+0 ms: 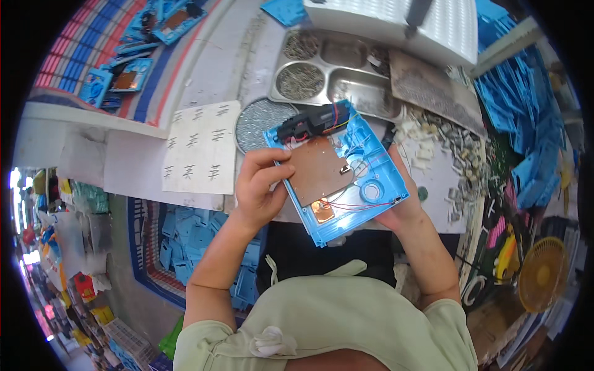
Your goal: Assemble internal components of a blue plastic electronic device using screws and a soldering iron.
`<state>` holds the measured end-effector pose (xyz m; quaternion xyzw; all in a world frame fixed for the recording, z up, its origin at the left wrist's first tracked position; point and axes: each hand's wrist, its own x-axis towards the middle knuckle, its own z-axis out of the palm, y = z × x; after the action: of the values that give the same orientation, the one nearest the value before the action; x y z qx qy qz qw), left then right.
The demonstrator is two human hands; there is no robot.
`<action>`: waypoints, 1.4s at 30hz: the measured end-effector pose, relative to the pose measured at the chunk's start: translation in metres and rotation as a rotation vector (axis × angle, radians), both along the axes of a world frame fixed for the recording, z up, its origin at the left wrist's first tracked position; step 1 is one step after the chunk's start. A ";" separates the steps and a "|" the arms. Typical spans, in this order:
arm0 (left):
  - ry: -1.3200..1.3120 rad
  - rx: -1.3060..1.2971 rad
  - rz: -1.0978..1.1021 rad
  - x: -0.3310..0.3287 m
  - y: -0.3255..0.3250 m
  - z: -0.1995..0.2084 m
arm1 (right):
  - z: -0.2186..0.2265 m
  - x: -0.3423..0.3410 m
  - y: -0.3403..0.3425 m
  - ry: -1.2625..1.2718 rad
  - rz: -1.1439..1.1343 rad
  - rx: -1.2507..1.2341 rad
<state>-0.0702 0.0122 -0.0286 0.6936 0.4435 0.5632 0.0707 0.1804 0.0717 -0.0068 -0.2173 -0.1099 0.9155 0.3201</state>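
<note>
Housing (pixel 373 145) sits between our hands, left hand (pixel 263 188) part-curled on its edge by the brown board (pixel 322 170), right hand (pixel 408 201) cupped round the opposite side; if we tip it, that board, if unfastened, might slide, tugging thin wires (pixel 371 206) loose.

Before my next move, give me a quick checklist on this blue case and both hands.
1. Left hand on the blue case: ok, at its left edge, fingertips over the brown board.
2. Right hand supporting: ok, at the right side, fingers mostly hidden.
3. Brown board inside case: ok.
4. Board fastened: cannot tell.
5. Red wires clear of the open interior: not ok, they run across it.
</note>
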 end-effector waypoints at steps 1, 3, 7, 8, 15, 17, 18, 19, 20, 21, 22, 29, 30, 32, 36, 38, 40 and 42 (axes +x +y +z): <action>-0.052 -0.043 -0.043 0.008 -0.005 -0.009 | -0.005 0.011 -0.004 -0.090 0.003 0.070; 0.020 -0.100 -0.059 0.013 -0.007 -0.021 | -0.011 0.030 -0.010 -0.271 0.021 0.206; 0.211 -0.172 -0.107 0.012 0.003 -0.028 | -0.013 0.049 -0.017 -0.865 0.086 0.818; 0.263 -0.221 -0.104 0.014 0.003 -0.029 | -0.015 0.046 -0.023 -1.019 -0.034 0.925; 0.449 -0.353 -0.167 0.014 0.003 -0.014 | -0.032 0.042 -0.014 -1.507 -0.206 1.567; 0.439 -0.391 -0.150 0.020 -0.001 -0.005 | -0.037 0.043 -0.006 -1.510 -0.165 1.527; 0.443 -0.399 -0.105 0.023 -0.007 -0.001 | -0.033 0.045 -0.001 -1.446 -0.167 1.510; 0.442 -0.405 -0.068 0.028 -0.011 -0.001 | -0.028 0.051 0.005 -1.393 -0.169 1.489; 0.441 -0.411 -0.032 0.034 -0.015 0.000 | -0.022 0.054 0.011 -1.341 -0.170 1.467; 0.425 -0.411 -0.040 0.039 -0.020 0.001 | -0.018 0.054 0.016 -1.320 -0.206 1.416; 0.409 -0.410 -0.048 0.043 -0.025 0.002 | -0.014 0.054 0.020 -1.299 -0.241 1.365; 0.323 -0.435 -0.140 0.071 -0.024 0.005 | -0.010 0.059 0.016 -1.631 0.148 1.721; 0.321 -0.462 -0.138 0.078 -0.019 0.008 | -0.001 0.068 0.008 -1.664 0.162 1.723; 0.350 -0.480 -0.223 0.089 -0.014 0.014 | 0.027 0.072 -0.014 -1.566 0.327 1.739; 0.566 -0.396 -0.455 0.092 -0.028 0.000 | 0.083 0.075 -0.031 -0.934 0.815 1.514; 0.546 -0.375 -0.465 0.090 -0.042 -0.003 | 0.062 0.069 -0.029 -1.088 0.406 1.627; 0.515 -0.332 -0.457 0.084 -0.049 -0.005 | 0.032 0.054 -0.026 -1.179 0.173 1.774; 0.466 -0.271 -0.414 0.073 -0.054 -0.002 | -0.002 0.040 -0.029 -1.163 0.148 1.934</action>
<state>0.0028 -0.0415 -0.0308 0.8634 0.3681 0.2993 0.1718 0.2208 0.0428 -0.0087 -0.2644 -0.9169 0.2229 0.1991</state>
